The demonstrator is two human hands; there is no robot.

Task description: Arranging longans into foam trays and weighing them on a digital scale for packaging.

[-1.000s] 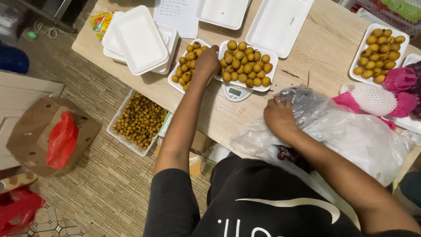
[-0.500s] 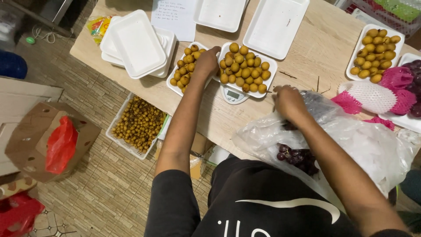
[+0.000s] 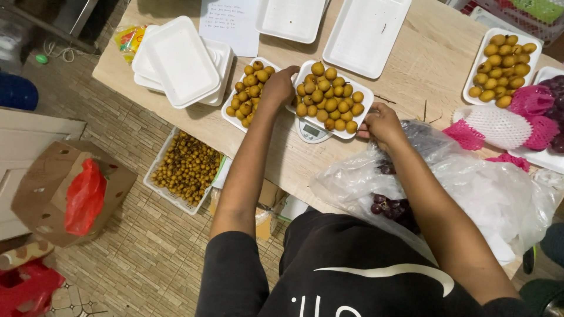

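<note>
A white foam tray [image 3: 369,94] heaped with small yellow-brown round fruit rests on a small digital scale [image 3: 312,130] at the middle of the wooden table. My left hand [image 3: 279,88] grips the tray's left edge, between it and a second tray [image 3: 230,117] of the same fruit. At the tray's lower right corner, my right hand [image 3: 382,124] has its fingers curled on the rim. Just behind the right wrist lies a clear plastic bag [image 3: 487,194] holding dark grapes [image 3: 390,206].
A stack of empty foam trays [image 3: 182,58] sits at the table's left, with two empty trays [image 3: 364,35] and a paper sheet [image 3: 232,23] at the back. At right are another fruit tray [image 3: 474,64] and pink-netted fruit [image 3: 499,126]. On the floor stand a fruit crate [image 3: 187,167] and a cardboard box [image 3: 35,194].
My right hand has left the plastic bag and moved left to the right corner of the tray on the scale. The left hand has stayed at the tray's left edge.
</note>
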